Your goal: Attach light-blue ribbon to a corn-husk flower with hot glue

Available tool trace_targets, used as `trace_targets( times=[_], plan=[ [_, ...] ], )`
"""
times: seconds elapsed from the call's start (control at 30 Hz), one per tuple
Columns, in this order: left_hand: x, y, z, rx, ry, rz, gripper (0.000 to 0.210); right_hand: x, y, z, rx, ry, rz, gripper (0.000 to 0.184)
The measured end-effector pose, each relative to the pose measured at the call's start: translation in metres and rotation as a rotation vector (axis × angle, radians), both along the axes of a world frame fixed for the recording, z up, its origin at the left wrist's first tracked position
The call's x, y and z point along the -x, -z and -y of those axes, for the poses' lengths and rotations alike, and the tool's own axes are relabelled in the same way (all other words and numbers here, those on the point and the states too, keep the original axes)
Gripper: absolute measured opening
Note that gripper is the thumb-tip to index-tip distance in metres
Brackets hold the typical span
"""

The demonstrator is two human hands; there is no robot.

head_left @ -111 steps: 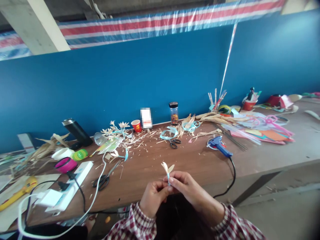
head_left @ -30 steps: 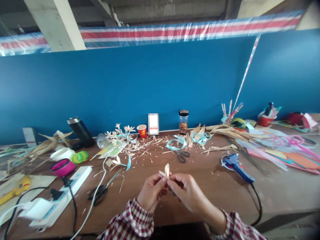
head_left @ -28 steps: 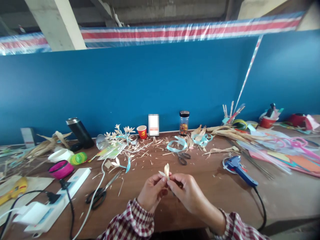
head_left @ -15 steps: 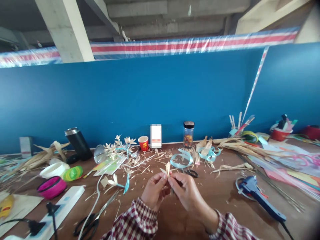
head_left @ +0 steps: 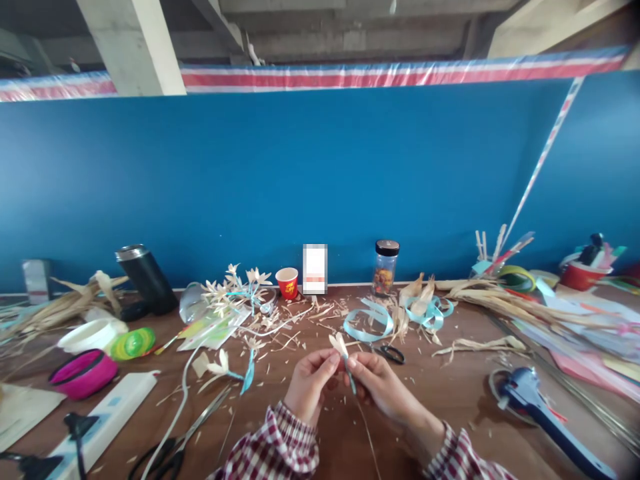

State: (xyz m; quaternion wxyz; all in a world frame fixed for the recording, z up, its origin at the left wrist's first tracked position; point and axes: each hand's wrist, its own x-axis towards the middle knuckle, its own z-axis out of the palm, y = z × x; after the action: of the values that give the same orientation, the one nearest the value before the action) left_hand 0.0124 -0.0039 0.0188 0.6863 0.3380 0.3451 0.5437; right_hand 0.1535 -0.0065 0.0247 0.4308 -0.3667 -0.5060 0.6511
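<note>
Between my two hands is a small cream husk flower (head_left: 340,344) with a light-blue wrapped stem and a thin wire trailing down toward me. My left hand (head_left: 311,379) pinches the flower near its base from the left. My right hand (head_left: 383,381) closes its thumb and fingers on the blue stem just below the petals. The fingertips partly cover the join. Beyond my right hand lies a loop of light-blue ribbon (head_left: 369,321), with small black-handled scissors (head_left: 392,353) beside it. To the left rest two finished-looking husk flowers (head_left: 220,363) with blue stems.
A blue glue gun (head_left: 543,407) lies at right, large scissors (head_left: 167,453) and a white power strip (head_left: 107,420) at left. Behind stand a bunch of husk flowers (head_left: 245,290), a red paper cup (head_left: 287,284) and a jar (head_left: 385,267). Dried husks (head_left: 500,297) and scraps litter the table.
The flower has turned in my fingers, so its petals tilt left and the blue stem and wire now show. My view has shifted slightly downward and closer.
</note>
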Motion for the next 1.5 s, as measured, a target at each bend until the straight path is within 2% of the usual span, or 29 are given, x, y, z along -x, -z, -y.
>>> trace_targets(
  times=[0.07, 0.27, 0.33, 0.43, 0.5, 0.57, 0.73, 0.87, 1.03, 1.2, 1.37, 1.5],
  plan=[
    [0.003, 0.004, -0.003, -0.006, 0.021, -0.021, 0.028, 0.002, 0.002, 0.001, 0.026, -0.019, -0.023, 0.041],
    [0.007, 0.008, -0.001, -0.066, -0.101, -0.197, 0.025, 0.01, 0.01, 0.004, 0.05, 0.016, -0.1, 0.032],
    [0.008, 0.004, 0.003, -0.148, -0.195, -0.3, 0.022, 0.011, 0.012, 0.004, 0.056, 0.035, -0.128, 0.03],
    [0.01, -0.004, 0.008, -0.364, -0.392, -0.513, 0.016, 0.01, 0.014, 0.003, 0.05, 0.077, -0.128, 0.027],
    [0.012, -0.007, 0.01, -0.509, -0.426, -0.612, 0.012, 0.009, 0.016, 0.003, 0.012, 0.08, -0.09, 0.028],
    [0.013, -0.007, 0.01, -0.583, -0.42, -0.681, 0.011, 0.007, 0.016, 0.002, -0.051, 0.069, -0.023, 0.029],
    [0.015, -0.005, 0.005, -0.557, -0.378, -0.756, 0.014, 0.006, 0.012, 0.003, -0.185, 0.075, 0.109, 0.028],
    [0.017, -0.007, 0.002, -0.516, -0.333, -0.722, 0.012, 0.006, 0.011, 0.004, -0.195, 0.072, 0.134, 0.028],
    [0.018, -0.008, 0.0, -0.481, -0.306, -0.585, 0.011, 0.007, 0.012, 0.004, -0.181, 0.092, 0.157, 0.03],
    [0.018, -0.008, 0.0, -0.442, -0.266, -0.612, 0.015, 0.006, 0.01, 0.004, -0.205, 0.1, 0.177, 0.032],
    [0.017, -0.009, 0.003, -0.476, -0.217, -0.64, 0.016, 0.007, 0.007, 0.006, -0.184, 0.116, 0.166, 0.031],
    [0.016, -0.01, 0.005, -0.618, -0.288, -0.746, 0.011, 0.009, 0.006, 0.007, -0.189, 0.16, 0.157, 0.03]
  ],
)
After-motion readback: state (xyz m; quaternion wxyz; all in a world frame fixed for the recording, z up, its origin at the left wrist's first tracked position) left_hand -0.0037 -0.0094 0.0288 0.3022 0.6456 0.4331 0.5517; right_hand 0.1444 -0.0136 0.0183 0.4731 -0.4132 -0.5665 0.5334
